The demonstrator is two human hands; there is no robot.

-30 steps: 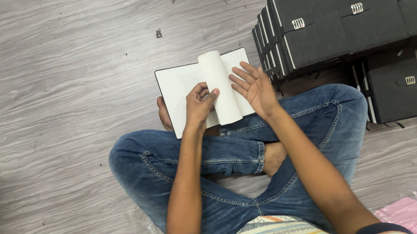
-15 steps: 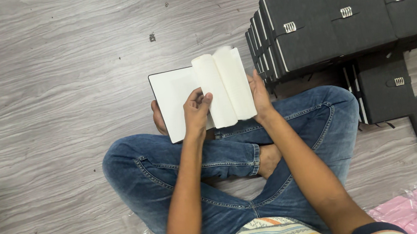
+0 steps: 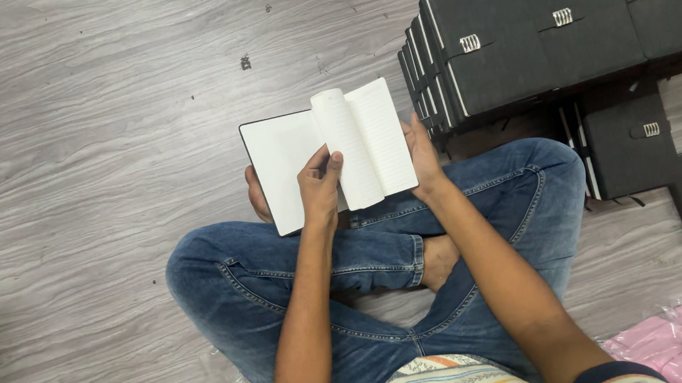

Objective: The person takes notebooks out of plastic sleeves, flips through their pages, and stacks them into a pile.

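Two hands hold one open notebook (image 3: 330, 156) above our crossed legs in blue jeans (image 3: 379, 285), just over the grey wood-look floor (image 3: 98, 152). Nearest us, the left hand (image 3: 321, 186) is closed on the book, thumb pressed against a curled sheaf of white pages near the spine. The right hand (image 3: 423, 158) grips the right edge, fingers hidden behind the cover, so we cannot see how far they wrap. We judge the notebook light, its dark cover stiff and its pages thin and floppy, easily creased; the firm cover edges and spine are the safer places to hold. At the near right lies a crinkled pink plastic wrapper (image 3: 679, 336), soft and probably slippery. Farther right, flat on the floor, are single black notebooks (image 3: 630, 143) with small metal clasps. Farthest off, upper right, stand rows of stacked black notebooks (image 3: 538, 34), rectangular, each with a silver clasp on its cover.
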